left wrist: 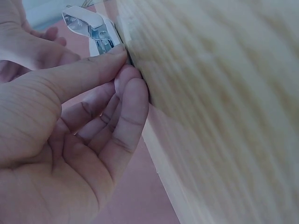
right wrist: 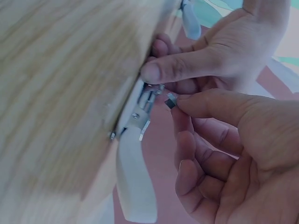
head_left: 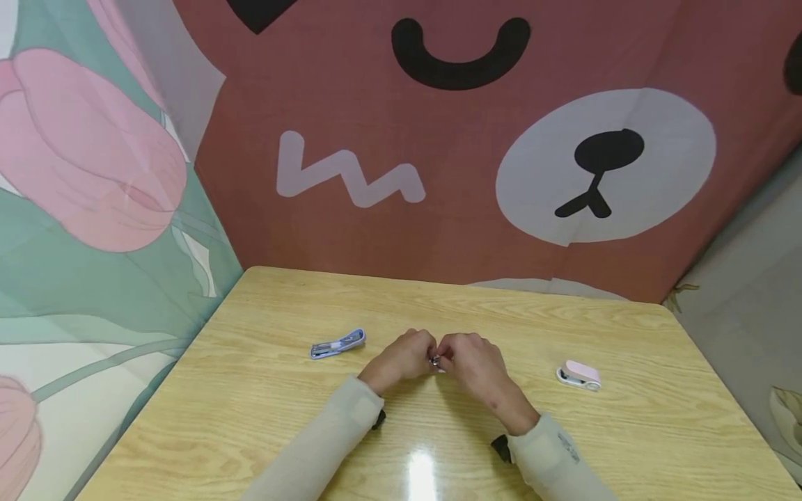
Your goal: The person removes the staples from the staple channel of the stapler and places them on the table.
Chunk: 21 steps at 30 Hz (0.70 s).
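Observation:
A small white stapler, swung open with its metal channel showing, lies low at the table between the hands; its handle (right wrist: 135, 177) points away from them. My left hand (head_left: 410, 353) pinches one end of this stapler (left wrist: 100, 30) between thumb and fingers, right at the table surface. With thumb and forefinger, my right hand (head_left: 474, 363) pinches a short grey strip of staples (right wrist: 171, 101), just beside the stapler's metal channel (right wrist: 148, 100). The remaining right fingers are curled. From the head view, the hands mostly hide the stapler.
A blue stapler (head_left: 338, 344) lies opened out on the wooden table (head_left: 263, 417), left of the hands. To the right sits a pink and white stapler (head_left: 579, 374). Printed cloth (head_left: 351, 236) hangs behind the table's far edge and along its sides.

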Each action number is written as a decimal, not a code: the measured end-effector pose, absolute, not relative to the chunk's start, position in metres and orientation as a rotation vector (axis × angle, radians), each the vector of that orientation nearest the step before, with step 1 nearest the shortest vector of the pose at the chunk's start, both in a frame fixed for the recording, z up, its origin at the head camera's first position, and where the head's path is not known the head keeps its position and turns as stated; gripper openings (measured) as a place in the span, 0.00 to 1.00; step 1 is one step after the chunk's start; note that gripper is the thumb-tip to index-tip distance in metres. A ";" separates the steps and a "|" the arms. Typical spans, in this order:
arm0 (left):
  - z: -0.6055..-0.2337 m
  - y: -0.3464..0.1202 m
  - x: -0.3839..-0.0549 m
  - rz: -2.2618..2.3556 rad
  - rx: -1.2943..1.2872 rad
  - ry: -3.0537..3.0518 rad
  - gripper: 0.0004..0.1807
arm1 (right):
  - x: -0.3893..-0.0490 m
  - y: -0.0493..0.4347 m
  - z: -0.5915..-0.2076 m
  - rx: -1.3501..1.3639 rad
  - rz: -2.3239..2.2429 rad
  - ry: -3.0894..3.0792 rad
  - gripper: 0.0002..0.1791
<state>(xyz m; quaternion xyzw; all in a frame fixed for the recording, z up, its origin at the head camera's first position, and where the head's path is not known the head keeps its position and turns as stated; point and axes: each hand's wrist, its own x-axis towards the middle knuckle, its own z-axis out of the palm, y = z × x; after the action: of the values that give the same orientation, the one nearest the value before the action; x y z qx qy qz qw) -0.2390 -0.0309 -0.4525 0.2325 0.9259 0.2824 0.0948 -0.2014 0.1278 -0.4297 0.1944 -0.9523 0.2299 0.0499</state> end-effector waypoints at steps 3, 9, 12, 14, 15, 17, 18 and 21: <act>-0.453 -0.032 -0.239 0.832 0.690 2.746 0.16 | -0.196 0.129 -0.425 0.601 0.717 -2.897 0.04; -0.453 -0.034 -0.238 0.824 0.693 2.742 0.15 | -0.177 0.136 -0.423 0.671 0.682 -2.893 0.06; -0.453 -0.034 -0.238 0.820 0.679 2.740 0.15 | -0.167 0.139 -0.424 0.705 0.650 -2.914 0.07; -0.453 -0.034 -0.239 0.815 0.667 2.739 0.14 | -0.161 0.142 -0.426 0.726 0.620 -2.929 0.07; -0.453 -0.034 -0.239 0.813 0.663 2.739 0.14 | -0.158 0.143 -0.427 0.737 0.605 -2.932 0.07; -0.453 -0.034 -0.239 0.819 0.658 2.736 0.14 | -0.152 0.145 -0.429 0.749 0.582 -2.939 0.08; -0.453 -0.034 -0.239 0.819 0.657 2.736 0.13 | -0.150 0.146 -0.430 0.751 0.573 -2.944 0.08; -0.452 -0.034 -0.239 0.823 0.658 2.734 0.14 | -0.144 0.148 -0.433 0.763 0.554 -2.955 0.08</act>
<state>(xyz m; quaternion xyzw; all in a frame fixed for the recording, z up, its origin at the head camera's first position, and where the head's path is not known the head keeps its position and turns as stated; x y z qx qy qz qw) -0.2385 -0.0342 -0.4523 0.2235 0.9278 0.2794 0.1057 -0.1439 0.1481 -0.4334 0.2460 -0.9525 0.1786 0.0201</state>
